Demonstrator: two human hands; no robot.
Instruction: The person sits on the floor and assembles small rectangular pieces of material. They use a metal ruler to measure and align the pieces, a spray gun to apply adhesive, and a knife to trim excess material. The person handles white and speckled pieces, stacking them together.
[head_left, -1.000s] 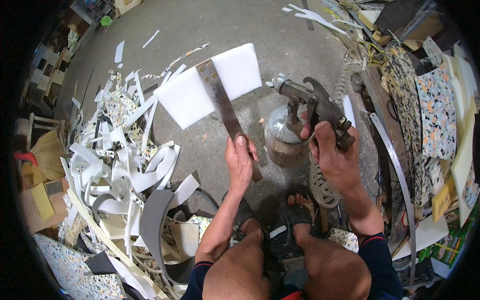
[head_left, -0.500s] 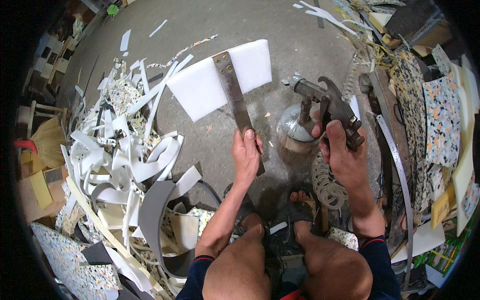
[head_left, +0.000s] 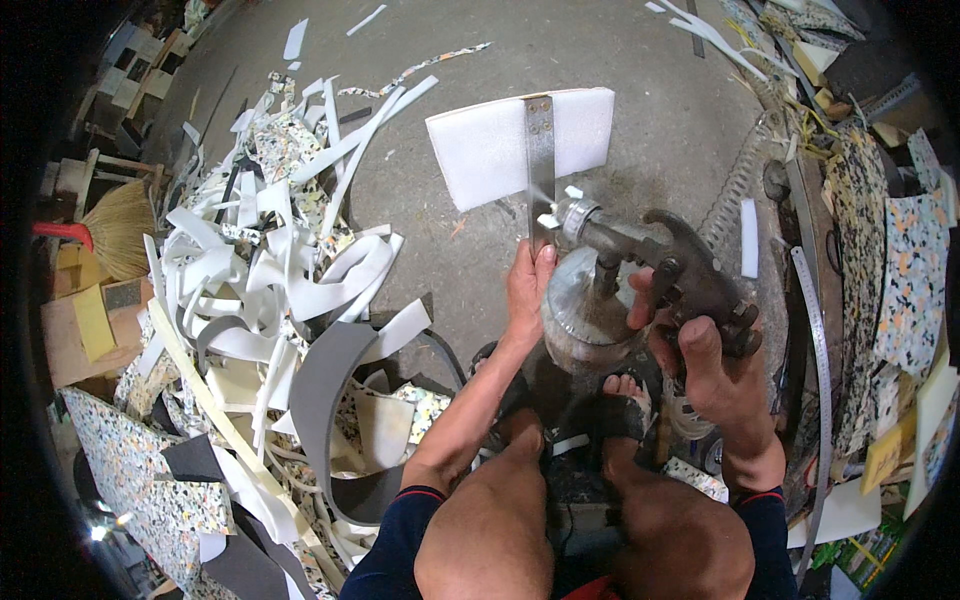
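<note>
My left hand (head_left: 526,292) is closed round a flat dark metal bar (head_left: 541,165). Rivets fix the bar's far end to a curved white foam panel (head_left: 477,157) with a thin tan backing along its top edge. In my right hand (head_left: 708,368) is a grimy metal spray gun (head_left: 640,242) with a round metal cup (head_left: 585,310) hanging below it. Its nozzle points left at the bar, just above my left hand, and a faint pale mist shows there. The cup hides part of my left fingers and the bar's near end.
Offcuts of white and speckled foam (head_left: 270,270) are heaped on the left, with a grey foam strip (head_left: 325,400) nearest my leg. A straw broom (head_left: 115,230) lies beyond. On the right are a coiled hose (head_left: 735,185), a metal ruler (head_left: 815,350) and speckled foam sheets (head_left: 912,270).
The view has shifted left over the scene. The spray gun has come closer to the panel's metal bar, its nozzle now over it. The panel has turned more upright, and mist shows at the nozzle.
</note>
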